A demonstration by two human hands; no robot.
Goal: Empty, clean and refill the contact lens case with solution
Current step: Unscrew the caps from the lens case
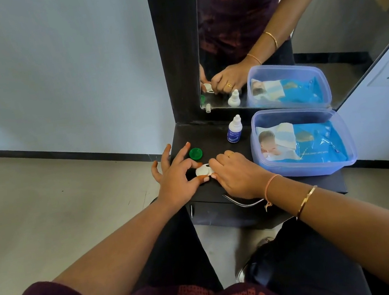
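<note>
Maroon sleeves and dark trousers fill the bottom of the view, both bare forearms reaching out over the knees to a small dark worktop (220, 189) in front of a mirror (272, 34).

Both hands meet on the white contact lens case (203, 170), which sits on the worktop near its front left corner. Left hand (175, 175) has thumb and forefinger pinching the left white cap, other fingers (165, 155) fanned out and lifted clear. Right hand (235, 174) is curled over the right end of the case, fingertips pressed down on it, looks like it's just steadying the thing.

Just behind the case lies a green cap (195, 153), loose and open side up, so one well is presumably open already. My guess is we're early on, at the unscrewing stage before emptying anything.

Further back stands a little solution bottle (234, 131), cap on, close to the mirror. Right of it is a clear plastic tub (340, 148) with a blue wipes packet (313, 142) inside.

Next move probably needs a firm twist on that white cap while the other hand keeps the case flat so nothing slops out.
</note>
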